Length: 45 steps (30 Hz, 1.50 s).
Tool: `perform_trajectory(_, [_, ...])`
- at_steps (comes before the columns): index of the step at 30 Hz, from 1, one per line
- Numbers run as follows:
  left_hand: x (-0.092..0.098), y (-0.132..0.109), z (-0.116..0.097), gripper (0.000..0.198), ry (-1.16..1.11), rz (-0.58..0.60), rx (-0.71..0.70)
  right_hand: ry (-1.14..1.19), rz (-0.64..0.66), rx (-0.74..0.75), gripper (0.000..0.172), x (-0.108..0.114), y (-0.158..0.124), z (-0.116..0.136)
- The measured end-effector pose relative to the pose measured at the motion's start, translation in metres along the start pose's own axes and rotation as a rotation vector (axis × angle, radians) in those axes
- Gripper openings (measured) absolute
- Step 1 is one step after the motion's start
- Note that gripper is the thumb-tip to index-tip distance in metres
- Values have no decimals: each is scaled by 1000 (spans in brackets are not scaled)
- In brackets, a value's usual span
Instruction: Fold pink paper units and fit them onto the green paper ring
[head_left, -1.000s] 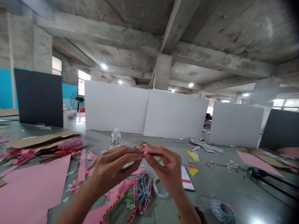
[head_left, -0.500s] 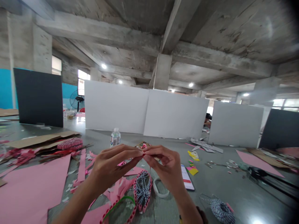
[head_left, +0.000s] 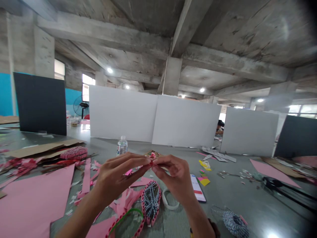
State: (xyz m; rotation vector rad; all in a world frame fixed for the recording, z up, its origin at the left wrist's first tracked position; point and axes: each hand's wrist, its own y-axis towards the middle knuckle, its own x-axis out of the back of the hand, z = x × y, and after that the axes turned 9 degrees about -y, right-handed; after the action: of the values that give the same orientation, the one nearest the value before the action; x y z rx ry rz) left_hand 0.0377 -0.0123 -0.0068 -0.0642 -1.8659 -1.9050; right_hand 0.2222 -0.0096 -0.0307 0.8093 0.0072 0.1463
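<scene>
A large pink paper sheet (head_left: 32,201) lies at nine o'clock, its cut edge bordering the grey tabletop (head_left: 230,205). The left hand (head_left: 119,175) and right hand (head_left: 175,178) close in a fingertip pinch on a tiny pink paper piece (head_left: 151,162), held up at centre, clear of the scraps below with open air around it. A pink-rimmed oval of black-and-white twine (head_left: 151,201) sits at six o'clock, a white plastic loop (head_left: 168,200) at five, and a smartphone (head_left: 198,188) at four.

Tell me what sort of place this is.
Probably a paper-craft workshop: pink paper offcuts litter the table, a woven paper-and-cord piece lies among them, and white partition boards divide the hall.
</scene>
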Motion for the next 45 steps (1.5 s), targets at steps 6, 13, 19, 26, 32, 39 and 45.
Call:
perform_trajectory(6, [-1, 0, -2, 20, 23, 10, -56, 20, 26, -48, 7, 1, 0, 1])
perform_trajectory(13, [-3, -1, 2, 16, 33, 67, -80, 108, 29, -78, 6, 2, 3, -3])
perform_trajectory(19, [-2, -1, 2, 11, 53, 71, -67, 172, 60, -102, 8, 3, 4, -4])
perform_trajectory(26, [-3, 1, 3, 17, 74, 54, -88, 23, -45, -108, 18, 2, 2, -5])
perform_trajectory(32, [-3, 0, 5, 19, 155, 81, -87, -21, -122, -78, 18, 1, 1, -3])
perform_trajectory(39, [-1, -4, 6, 22, 213, 80, -92, -55, -63, -33, 10, -3, 0, -1])
perform_trajectory(45, [-2, -6, 11, 20, 201, 55, -77, -223, 24, 73, 23, -6, -5, 3])
